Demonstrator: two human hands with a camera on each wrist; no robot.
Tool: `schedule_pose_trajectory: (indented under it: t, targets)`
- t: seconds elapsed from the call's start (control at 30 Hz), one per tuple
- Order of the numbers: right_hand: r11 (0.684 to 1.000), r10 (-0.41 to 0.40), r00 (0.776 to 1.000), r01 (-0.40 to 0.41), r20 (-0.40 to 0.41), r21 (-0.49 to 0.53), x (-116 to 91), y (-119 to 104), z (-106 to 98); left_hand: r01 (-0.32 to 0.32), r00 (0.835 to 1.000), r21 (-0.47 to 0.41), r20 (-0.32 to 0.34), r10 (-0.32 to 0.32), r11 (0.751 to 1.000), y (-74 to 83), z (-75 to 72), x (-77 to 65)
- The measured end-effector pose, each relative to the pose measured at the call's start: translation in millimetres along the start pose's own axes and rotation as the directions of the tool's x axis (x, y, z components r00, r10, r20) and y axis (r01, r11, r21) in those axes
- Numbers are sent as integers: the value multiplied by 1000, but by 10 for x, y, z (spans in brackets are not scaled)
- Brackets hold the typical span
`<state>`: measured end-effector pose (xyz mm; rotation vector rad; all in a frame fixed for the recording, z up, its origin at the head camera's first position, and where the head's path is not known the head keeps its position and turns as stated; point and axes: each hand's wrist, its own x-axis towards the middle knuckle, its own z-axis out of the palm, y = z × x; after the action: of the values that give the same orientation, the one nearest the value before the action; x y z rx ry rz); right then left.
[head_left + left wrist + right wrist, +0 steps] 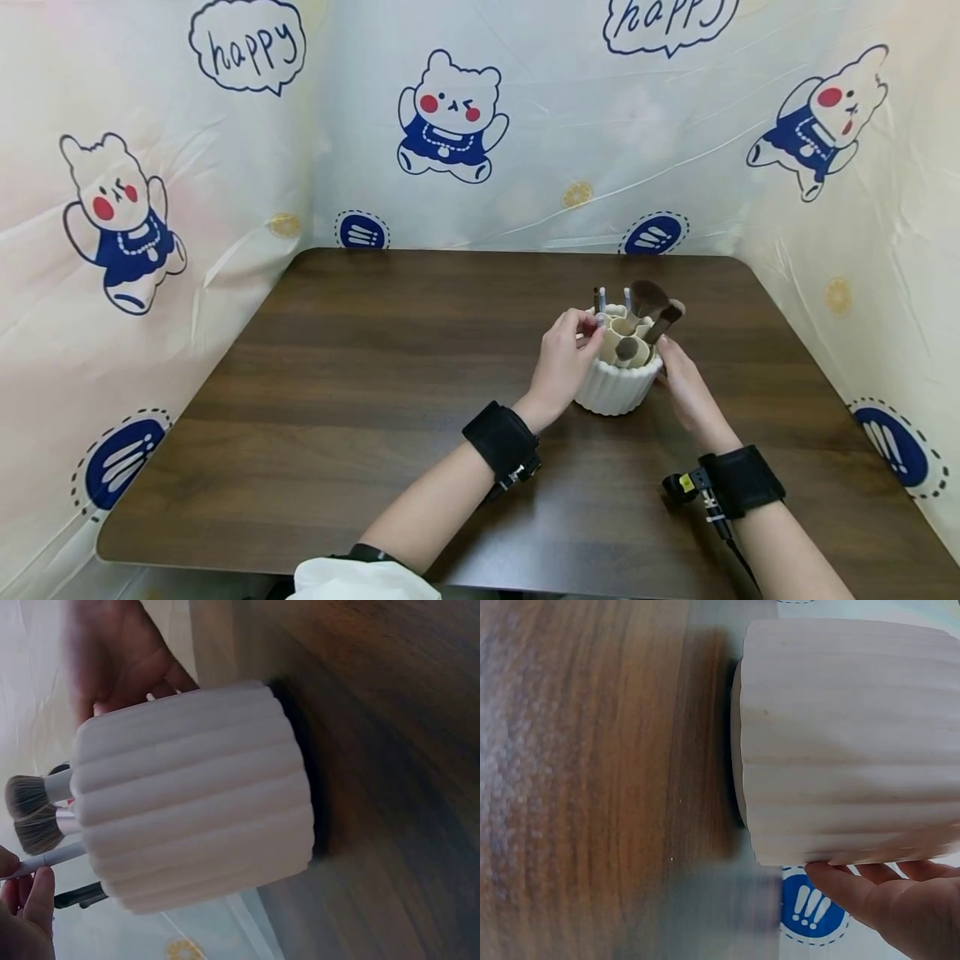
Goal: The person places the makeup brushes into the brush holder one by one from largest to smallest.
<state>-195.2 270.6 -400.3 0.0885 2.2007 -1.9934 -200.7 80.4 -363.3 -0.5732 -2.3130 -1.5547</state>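
A white ribbed brush holder (615,390) stands upright on the table, with makeup brushes (648,297) sticking up from its compartments. My left hand (564,360) is at its left rim. Between thumb and fingers it pinches a thin, pale lavender pen-like stick (67,853), whose lower end is hidden inside the holder. On the opposite side, my right hand (688,390) grips the holder's wall, thumb near the rim. Its fingers (847,885) lie against the ribbed side in the right wrist view. Fluffy brush heads (37,832) show beside the stick in the left wrist view.
The brown wooden table (337,400) spreads to the left and in front of the holder. A pale curtain (555,125) with printed bears hangs behind and on both sides. Black camera bands (504,442) circle both wrists, and a cable (738,558) runs from the right one.
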Motion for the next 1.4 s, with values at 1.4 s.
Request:
schedule_pose_trajectory:
  t: [1.4]
  targets:
    - [999, 22, 1000, -22, 10, 41, -20, 14, 8, -19, 997, 136, 81, 8, 991, -138, 9, -141]
